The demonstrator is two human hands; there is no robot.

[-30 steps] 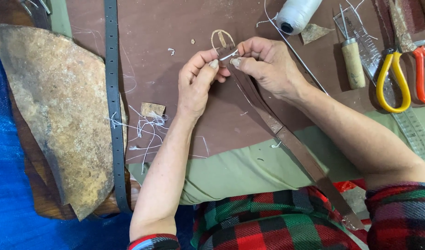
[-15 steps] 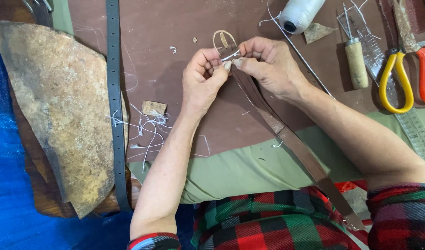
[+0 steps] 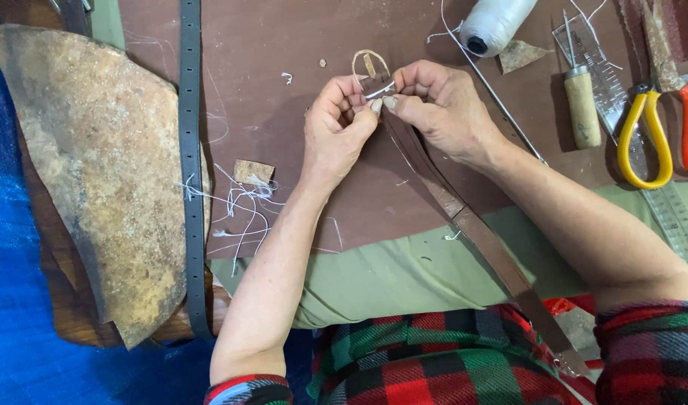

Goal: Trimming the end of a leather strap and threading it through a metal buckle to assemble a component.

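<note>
Brown leather covers most of the surface [image 3: 284,97], and from my remote seat I start with the biggest piece: a mottled tan hide [image 3: 96,180] at the left, a dark grey belt [image 3: 191,150] lying along its right edge. Next comes the long brown strap [image 3: 464,225], running from the near right, over the plaid lap, up to the far middle, where both hands meet. Since half a second ago the hands have barely shifted; the left thumb has closed tighter onto the strap's end, so the fine work there goes on. My left hand [image 3: 336,131] and right hand [image 3: 441,105] both pinch that end, fingers [image 3: 374,105] clenched on it. At the far right lie yellow-handled scissors [image 3: 644,135], a wooden-handled awl [image 3: 581,105], a clear ruler [image 3: 674,210] and a white thread spool [image 3: 497,22]. I see no packages or signs.
</note>
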